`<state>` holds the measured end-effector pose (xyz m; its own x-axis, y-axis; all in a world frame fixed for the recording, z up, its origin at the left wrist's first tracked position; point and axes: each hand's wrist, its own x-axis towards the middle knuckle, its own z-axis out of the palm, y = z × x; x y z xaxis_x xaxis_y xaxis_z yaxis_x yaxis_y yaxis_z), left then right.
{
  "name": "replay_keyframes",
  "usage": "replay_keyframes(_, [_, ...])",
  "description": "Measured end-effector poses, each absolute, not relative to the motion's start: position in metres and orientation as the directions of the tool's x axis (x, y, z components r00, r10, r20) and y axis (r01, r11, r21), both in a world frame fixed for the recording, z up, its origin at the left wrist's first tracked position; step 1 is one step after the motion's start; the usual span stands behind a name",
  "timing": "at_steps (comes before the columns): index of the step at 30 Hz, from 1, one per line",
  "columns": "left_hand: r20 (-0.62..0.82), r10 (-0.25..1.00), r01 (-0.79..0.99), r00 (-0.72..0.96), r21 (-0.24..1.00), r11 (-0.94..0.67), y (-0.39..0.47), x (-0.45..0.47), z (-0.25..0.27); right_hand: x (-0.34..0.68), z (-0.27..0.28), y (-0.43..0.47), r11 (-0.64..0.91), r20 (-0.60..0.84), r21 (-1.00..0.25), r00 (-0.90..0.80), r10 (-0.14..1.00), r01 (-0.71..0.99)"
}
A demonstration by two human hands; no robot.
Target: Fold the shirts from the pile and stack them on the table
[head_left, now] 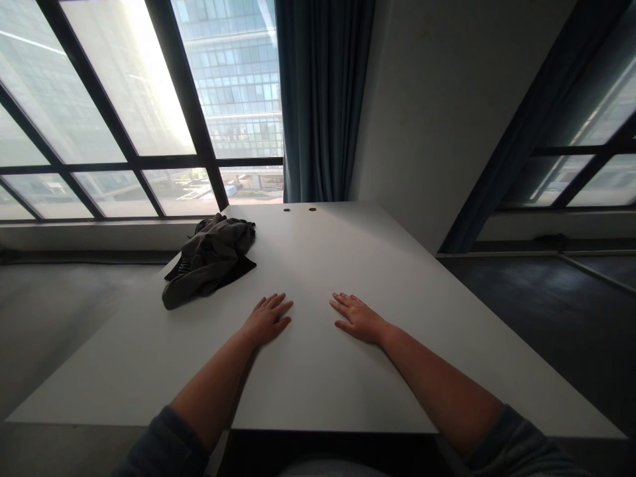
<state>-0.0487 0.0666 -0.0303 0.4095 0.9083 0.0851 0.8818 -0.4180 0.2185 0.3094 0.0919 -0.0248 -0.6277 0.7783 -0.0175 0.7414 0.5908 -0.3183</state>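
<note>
My left hand (268, 319) lies palm down on the white table (318, 384), its fingers spread and nothing in it. Across from it, my right hand (358, 318) also rests flat on the tabletop, fingers stretched out and holding nothing. A stretch of bare white surface separates the two. Beyond my left hand, toward the table's left edge, is a crumpled dark garment (211, 255), perhaps a jacket; its folds hide whatever may be beneath it. My left hand does not touch it.
Two small round holes (312, 209) sit near the table's far end. A blue curtain (325, 99) hangs behind it, beside large windows (124, 79). To the right stand a grey wall (422, 119) and a second dark curtain (507, 152). Dark floor (527, 298) shows past the right edge.
</note>
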Motion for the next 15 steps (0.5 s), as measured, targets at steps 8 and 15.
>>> replay_keyframes(8, [0.143, 0.941, 0.938, 0.308, 0.122, -0.325, 0.108, -0.07, -0.029, 0.309, -0.027, 0.093, 0.593, 0.015, -0.323, -0.623, 0.782, 0.737])
replay_keyframes(15, [0.068, 0.99, 0.986, 0.123, 0.103, -0.129, 0.161, -0.108, -0.03, 0.31, -0.028, 0.093, 0.601, 0.039, -0.34, -0.627, 0.778, 0.724])
